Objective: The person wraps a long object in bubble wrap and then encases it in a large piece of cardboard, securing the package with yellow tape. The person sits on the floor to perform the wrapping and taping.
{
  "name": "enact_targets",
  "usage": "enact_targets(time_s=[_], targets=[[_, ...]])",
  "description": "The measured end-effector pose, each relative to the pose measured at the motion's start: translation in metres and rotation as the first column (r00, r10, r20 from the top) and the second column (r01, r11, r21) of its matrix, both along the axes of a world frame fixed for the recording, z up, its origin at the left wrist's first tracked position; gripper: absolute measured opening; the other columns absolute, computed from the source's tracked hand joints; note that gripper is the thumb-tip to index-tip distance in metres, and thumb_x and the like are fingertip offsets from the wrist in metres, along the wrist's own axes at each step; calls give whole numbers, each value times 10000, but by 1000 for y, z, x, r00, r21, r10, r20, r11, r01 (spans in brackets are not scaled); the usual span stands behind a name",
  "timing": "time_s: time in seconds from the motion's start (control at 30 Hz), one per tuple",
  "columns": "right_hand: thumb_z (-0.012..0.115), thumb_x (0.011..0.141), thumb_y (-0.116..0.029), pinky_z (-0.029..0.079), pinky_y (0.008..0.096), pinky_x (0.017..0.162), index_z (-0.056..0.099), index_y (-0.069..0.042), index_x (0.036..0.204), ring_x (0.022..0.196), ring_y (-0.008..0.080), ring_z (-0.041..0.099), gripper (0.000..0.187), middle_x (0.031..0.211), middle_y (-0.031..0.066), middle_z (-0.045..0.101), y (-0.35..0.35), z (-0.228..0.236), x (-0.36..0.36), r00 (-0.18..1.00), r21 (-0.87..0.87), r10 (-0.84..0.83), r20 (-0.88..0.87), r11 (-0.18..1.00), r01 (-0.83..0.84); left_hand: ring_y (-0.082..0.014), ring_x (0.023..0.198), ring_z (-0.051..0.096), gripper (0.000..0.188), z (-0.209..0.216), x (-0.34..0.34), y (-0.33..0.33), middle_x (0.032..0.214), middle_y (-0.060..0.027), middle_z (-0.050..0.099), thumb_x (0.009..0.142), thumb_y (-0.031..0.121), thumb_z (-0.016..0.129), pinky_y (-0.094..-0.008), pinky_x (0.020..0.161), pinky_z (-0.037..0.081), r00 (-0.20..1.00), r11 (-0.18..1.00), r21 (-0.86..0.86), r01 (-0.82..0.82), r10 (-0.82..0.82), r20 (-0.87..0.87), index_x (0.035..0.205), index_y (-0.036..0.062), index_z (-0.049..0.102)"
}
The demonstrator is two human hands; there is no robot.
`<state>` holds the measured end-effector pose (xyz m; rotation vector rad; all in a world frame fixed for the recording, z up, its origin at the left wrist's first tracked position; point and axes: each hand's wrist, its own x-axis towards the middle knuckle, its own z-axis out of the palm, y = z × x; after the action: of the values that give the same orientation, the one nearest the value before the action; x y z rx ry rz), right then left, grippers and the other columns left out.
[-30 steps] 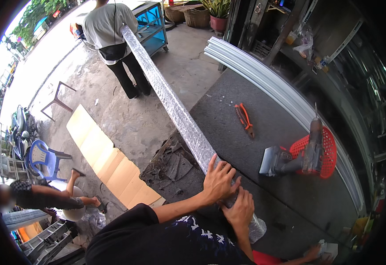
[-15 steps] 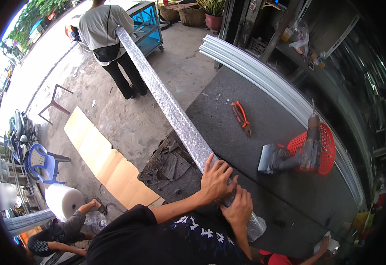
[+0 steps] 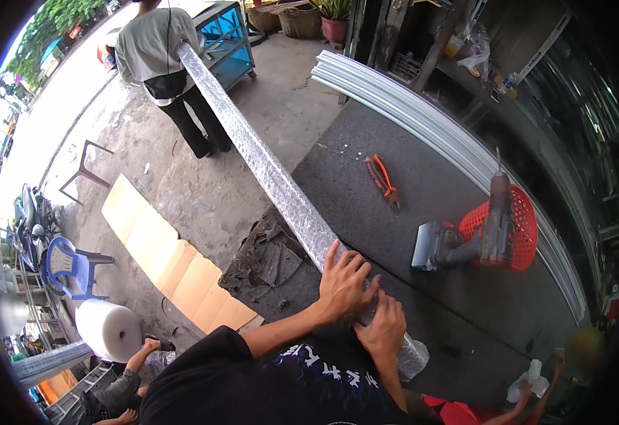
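Left hand point(image 3: 345, 289) and right hand point(image 3: 384, 331) grasp a wrapped bar point(image 3: 273, 164) near its close end, though the underside is hidden. It slants off the dark table point(image 3: 423, 195) toward a standing person point(image 3: 152, 44). Probably stiff, fairly light and slippery, it suits holding by both edges. Long and narrow, it glints silver under crinkled film point(image 3: 304, 216).

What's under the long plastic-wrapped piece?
The wrapped piece passes over concrete floor and, at its near end, dark tabletop. Surfaces directly beneath are covered, so whatever lies there can't be seen.
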<state>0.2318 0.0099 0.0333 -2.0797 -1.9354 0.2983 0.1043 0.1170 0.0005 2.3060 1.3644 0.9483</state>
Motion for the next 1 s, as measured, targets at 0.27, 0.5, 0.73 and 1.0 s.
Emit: enact_targets(time_s=[0.27,0.5,0.73,1.0], targets=[[964,684,-355,530,488,966,577,-22,1396,1135,373,647,876,1227,160,670,2,3,5,1000,-76,3,-11,997,-4,-337,1473,501,903,22,-48,20,1385,-139,625,812,676,815,-710,1316,147,754,797,-196,571,-604,-258,1457,77,613],[973,679,-352,529,472,978,564,-18,1417,1155,350,640,908,1237,151,661,0,3,7,1000,-69,-2,-29,998,0,-302,1318,584,1035,26,-41,50,1332,-93,650,672,670,937,-531,1183,409,530,657,-241,714,-732,-427,1458,74,622],[979,692,-401,538,452,969,566,-20,1427,1136,320,653,925,1254,137,665,-3,4,0,1000,-51,-23,20,998,24,-324,1408,571,1096,12,-57,68,1442,-126,622,714,700,910,-556,1272,387,462,564,-217,797,-800,-383,1578,148,521],[966,720,-446,549,447,946,573,-23,1429,1123,306,657,915,1240,126,676,-1,3,1,999,-69,-33,13,997,34,-380,1634,299,905,-16,-189,205,1743,-176,372,983,795,547,-608,1339,194,794,931,-61,359,-339,-504,1678,227,428]])
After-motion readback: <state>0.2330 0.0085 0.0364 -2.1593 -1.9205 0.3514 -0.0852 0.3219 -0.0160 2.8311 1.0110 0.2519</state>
